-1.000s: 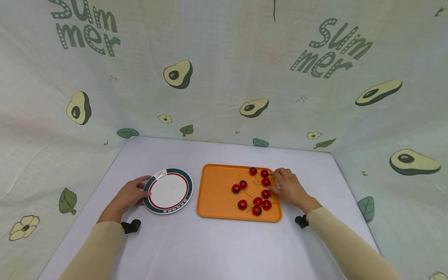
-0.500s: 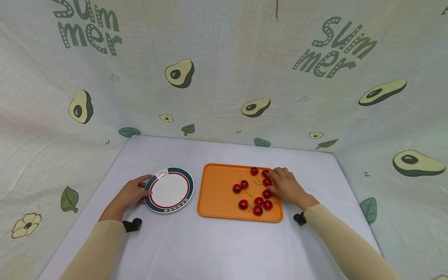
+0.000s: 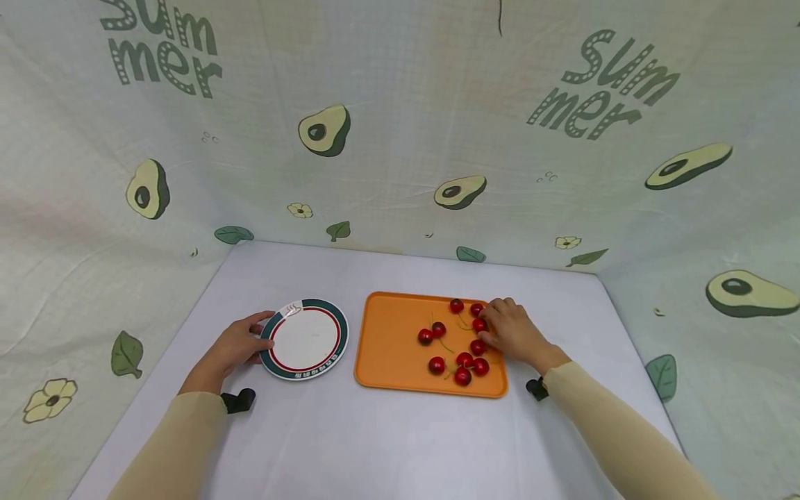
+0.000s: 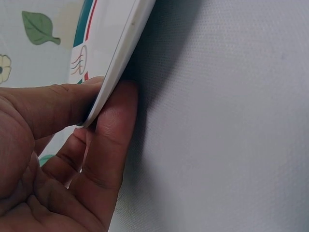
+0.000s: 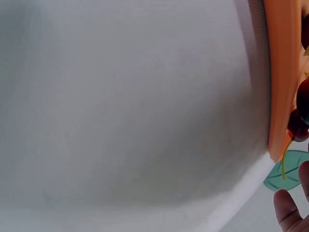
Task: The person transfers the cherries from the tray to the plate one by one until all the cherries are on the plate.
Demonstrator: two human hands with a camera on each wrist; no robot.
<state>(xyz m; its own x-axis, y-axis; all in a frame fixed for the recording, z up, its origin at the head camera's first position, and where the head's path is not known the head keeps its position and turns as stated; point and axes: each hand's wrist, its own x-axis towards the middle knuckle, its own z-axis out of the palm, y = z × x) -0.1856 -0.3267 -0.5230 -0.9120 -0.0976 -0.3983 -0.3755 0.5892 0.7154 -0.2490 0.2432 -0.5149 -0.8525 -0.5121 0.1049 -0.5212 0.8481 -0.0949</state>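
My left hand (image 3: 236, 346) pinches the left rim of a round white plate (image 3: 304, 340) with a green and red border. In the left wrist view the thumb lies on the plate's upper face, fingers beneath, and the rim is tilted over the cloth. To its right is an orange tray (image 3: 384, 340) with several dark red cherries (image 3: 439, 330), some with stems. My right hand (image 3: 515, 332) reaches over the tray's right edge, thumb and fingers spread around a cherry (image 3: 478, 325). Only fingertips (image 5: 286, 205) show in the right wrist view, apart from the cherries there.
A white cloth-covered table (image 3: 400, 444) lies under everything. Behind it and on both sides hangs a pale curtain (image 3: 387, 83) printed with avocados and leaves. A black wrist mount (image 3: 239, 401) sits below the left hand, another (image 3: 536, 389) below the right.
My right hand has moved slightly left, farther over the tray's edge toward the cherries. The left hand keeps its hold on the plate. The whole view has shifted a little.
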